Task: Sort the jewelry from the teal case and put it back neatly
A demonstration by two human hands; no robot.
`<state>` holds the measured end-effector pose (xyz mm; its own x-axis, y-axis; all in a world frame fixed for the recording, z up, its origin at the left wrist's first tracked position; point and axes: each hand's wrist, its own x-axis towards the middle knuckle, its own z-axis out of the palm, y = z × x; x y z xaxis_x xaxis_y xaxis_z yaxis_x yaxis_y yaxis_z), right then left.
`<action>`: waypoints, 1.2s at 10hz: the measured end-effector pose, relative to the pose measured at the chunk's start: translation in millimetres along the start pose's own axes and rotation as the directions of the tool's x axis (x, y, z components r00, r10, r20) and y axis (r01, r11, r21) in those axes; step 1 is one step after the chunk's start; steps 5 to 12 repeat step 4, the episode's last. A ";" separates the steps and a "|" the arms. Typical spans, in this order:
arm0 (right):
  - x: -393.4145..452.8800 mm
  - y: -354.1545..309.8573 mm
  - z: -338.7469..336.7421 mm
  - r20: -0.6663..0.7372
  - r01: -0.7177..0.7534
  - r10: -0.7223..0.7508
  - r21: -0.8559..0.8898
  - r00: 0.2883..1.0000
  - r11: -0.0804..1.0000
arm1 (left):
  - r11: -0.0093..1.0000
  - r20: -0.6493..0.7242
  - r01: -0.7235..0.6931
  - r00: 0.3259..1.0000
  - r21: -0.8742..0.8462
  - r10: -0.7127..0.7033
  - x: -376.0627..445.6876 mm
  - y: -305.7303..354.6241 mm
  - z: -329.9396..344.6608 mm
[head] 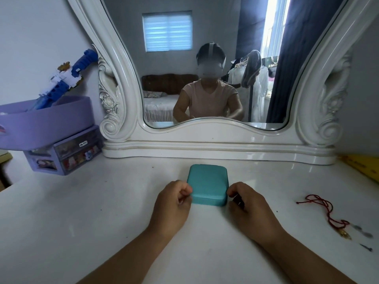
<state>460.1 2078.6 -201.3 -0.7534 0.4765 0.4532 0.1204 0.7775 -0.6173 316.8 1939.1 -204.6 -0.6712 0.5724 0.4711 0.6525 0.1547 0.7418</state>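
The teal case lies closed and flat on the white tabletop, straight ahead of the person and just in front of the mirror's base. Its long axis runs away from the person, toward the mirror, so its two long sides face left and right. The left hand sits at the near left corner with its fingers curled and touching the case's edge; the right hand mirrors it at the near right corner, fingers curled against that side. Whether either hand truly pinches the case or only rests against it cannot be told here. Both hands are equally near, one to each side, so the case is bracketed at its near end. The lid probably needs lifting first, which calls for one hand to steady the base. A red cord with a small gold piece lies well apart to the right.
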 end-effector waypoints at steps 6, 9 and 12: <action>1.0 -4.9 -3.8 -0.018 -0.110 0.112 0.088 0.994 0.990 | 0.991 0.133 0.111 0.986 -0.072 -0.101 0.4 6.5 -8.4; 1.0 -4.9 -3.8 -0.018 -0.110 0.112 0.088 0.994 0.990 | 0.991 0.133 0.111 0.986 -0.072 -0.101 0.4 6.5 -8.4; 1.0 -4.9 -3.8 -0.018 -0.110 0.112 0.088 0.994 0.990 | 0.991 0.133 0.111 0.986 -0.072 -0.101 0.4 6.5 -8.4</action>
